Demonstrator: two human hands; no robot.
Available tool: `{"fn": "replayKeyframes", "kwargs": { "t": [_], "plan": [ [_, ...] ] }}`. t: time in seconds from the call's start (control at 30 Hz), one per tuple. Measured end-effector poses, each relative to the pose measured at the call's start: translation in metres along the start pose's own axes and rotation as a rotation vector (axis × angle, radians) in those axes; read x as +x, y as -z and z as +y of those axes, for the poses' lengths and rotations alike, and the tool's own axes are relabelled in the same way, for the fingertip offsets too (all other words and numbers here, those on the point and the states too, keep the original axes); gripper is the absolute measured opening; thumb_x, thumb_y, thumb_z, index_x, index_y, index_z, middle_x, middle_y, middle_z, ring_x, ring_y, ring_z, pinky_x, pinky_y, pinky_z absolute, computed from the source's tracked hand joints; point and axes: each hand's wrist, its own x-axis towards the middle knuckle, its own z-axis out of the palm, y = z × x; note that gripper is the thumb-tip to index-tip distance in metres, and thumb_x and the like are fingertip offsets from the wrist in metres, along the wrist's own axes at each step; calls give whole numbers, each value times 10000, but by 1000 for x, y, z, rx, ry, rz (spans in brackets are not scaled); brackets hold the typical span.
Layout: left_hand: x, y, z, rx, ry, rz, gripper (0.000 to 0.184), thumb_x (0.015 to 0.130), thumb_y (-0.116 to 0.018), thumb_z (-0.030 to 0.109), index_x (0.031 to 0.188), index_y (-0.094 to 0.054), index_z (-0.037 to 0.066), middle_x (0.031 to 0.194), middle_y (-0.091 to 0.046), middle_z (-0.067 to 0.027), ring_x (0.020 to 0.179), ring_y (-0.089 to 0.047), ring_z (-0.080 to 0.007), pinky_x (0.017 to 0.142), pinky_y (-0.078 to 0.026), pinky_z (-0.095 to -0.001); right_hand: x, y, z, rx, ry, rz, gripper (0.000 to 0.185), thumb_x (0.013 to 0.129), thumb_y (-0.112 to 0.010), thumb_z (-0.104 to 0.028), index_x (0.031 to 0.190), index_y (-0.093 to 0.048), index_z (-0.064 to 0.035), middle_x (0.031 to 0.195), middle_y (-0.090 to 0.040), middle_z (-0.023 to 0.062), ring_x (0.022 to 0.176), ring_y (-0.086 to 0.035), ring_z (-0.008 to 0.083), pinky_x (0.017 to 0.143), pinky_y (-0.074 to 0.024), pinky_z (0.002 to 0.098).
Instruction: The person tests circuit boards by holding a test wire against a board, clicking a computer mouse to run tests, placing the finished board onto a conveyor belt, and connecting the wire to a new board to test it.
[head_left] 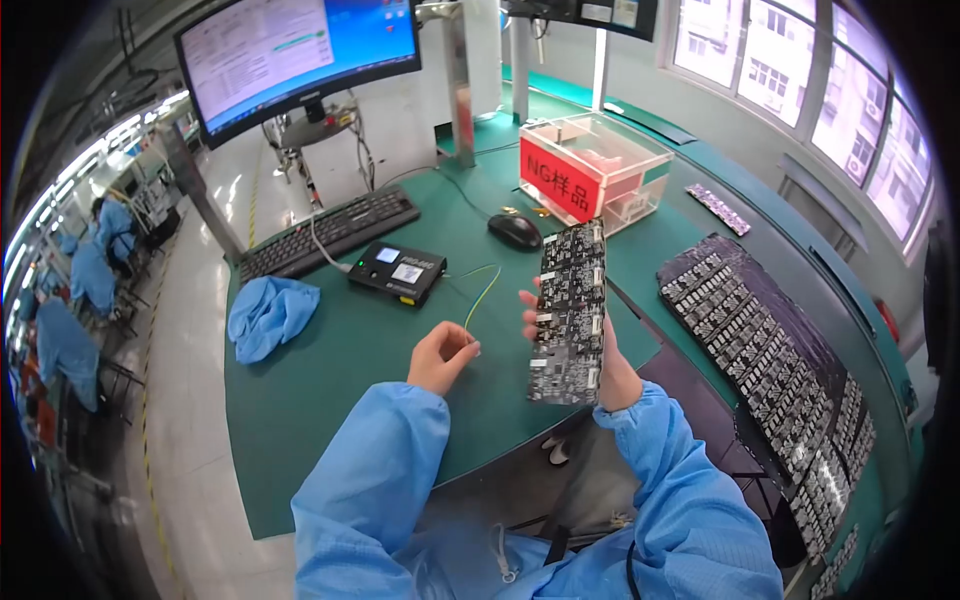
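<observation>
My right hand (619,375) grips a long black circuit board panel (568,315) from its right side, with fingertips showing past the left edge. The panel stands nearly upright above the green mat. My left hand (440,357) is closed in a pinch on a thin yellow-green wire (482,301), to the left of the panel and apart from it. That wire runs back to a small black device (397,273) with a lit screen and a green light. What is at the wire's near end is hidden by my fingers.
A keyboard (335,232), a mouse (514,231) and a crumpled blue cloth (272,317) lie on the green table. Behind stand a monitor (300,55) and a clear box with a red label (561,180). Many more circuit boards (760,350) lie at right. People in blue (92,275) sit far left.
</observation>
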Motion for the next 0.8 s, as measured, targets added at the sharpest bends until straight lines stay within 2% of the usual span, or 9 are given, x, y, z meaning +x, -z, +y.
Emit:
{"fn": "replayKeyframes", "kwargs": {
  "t": [0.07, 0.17, 0.23, 0.27, 0.33, 0.37, 0.5, 0.67, 0.8],
  "plan": [
    [1, 5, -2, -74, -20, 43, 140, 848, -681, 54, 876, -545, 36, 822, -599, -10, 771, -583, -79, 695, -455, -211, 4, 16, -8, 33, -161, -39, 551, 970, -461, -399, 1366, -408, -20, 1137, -569, 167, 795, -506, 194, 704, -456, 315],
    [0, 7, 4, -192, -56, 158, 153, 848, -682, 47, 854, -529, 44, 825, -582, 2, 783, -559, -70, 716, -450, -205, 9, -6, -35, -140, -317, 10, 530, 946, -477, -488, 1242, -495, -49, 1004, -582, 131, 797, -561, 220, 703, -489, 338],
    [2, 17, 2, -147, -105, 204, 152, 848, -681, 47, 853, -530, 41, 831, -585, -1, 783, -560, -69, 720, -451, -205, 16, -28, -43, -1541, -245, 299, 606, 894, -564, -495, 1288, -473, -44, 1073, -594, 155, 960, -582, 251, 842, -474, 333],
    [4, 25, 0, -90, -147, 244, 150, 848, -681, 48, 851, -531, 38, 837, -588, -4, 783, -561, -67, 724, -451, -205, 21, -30, -48, -1551, -255, 297, 606, 894, -564, -495, 1288, -473, -44, 1073, -594, 155, 960, -582, 251, 842, -474, 333],
    [5, 46, 10, 53, -188, 263, 144, 843, -687, 66, 857, -547, 34, 816, -608, -5, 769, -582, -75, 716, -458, -213, 26, -30, -54, -2131, -305, -3, 630, 860, -640, -431, 1321, -456, -43, 1153, -582, 150, 1022, -561, 232, 888, -446, 330],
    [5, 59, 16, 90, -180, 258, 143, 841, -689, 72, 867, -554, 35, 802, -609, -3, 769, -589, -80, 712, -457, -214, 31, -30, -54, -2173, -319, -82, 681, 816, -685, -443, 1315, -458, -39, 1192, -555, 182, 1083, -545, 287, 927, -430, 365],
    [0, 92, 13, 120, -139, 268, 144, 831, -699, 89, 885, -578, 33, 798, -630, -10, 773, -604, -88, 711, -452, -223, 56, -21, -25, -2206, -297, -260, 672, 789, -700, -447, 1310, -477, -85, 1183, -504, 177, 1092, -530, 325, 937, -430, 388],
    [-2, 86, 8, 216, -140, 240, 142, 774, -744, 138, 835, -643, 59, 791, -671, 13, 754, -596, -74, 677, -435, -248, 99, -30, 20, -2191, -328, -433, 679, 752, -726, -444, 1310, -505, -126, 1115, -493, 156, 1061, -525, 305, 925, -434, 374],
    [-5, 86, 5, 352, -147, 288, 140, 768, -747, 142, 833, -651, 64, 801, -666, 15, 753, -583, -68, 663, -423, -241, 117, -8, 38, -2151, -169, -669, 637, 732, -740, -421, 1279, -565, -145, 1138, -472, 123, 1082, -473, 299, 964, -391, 373]
  ]
}}
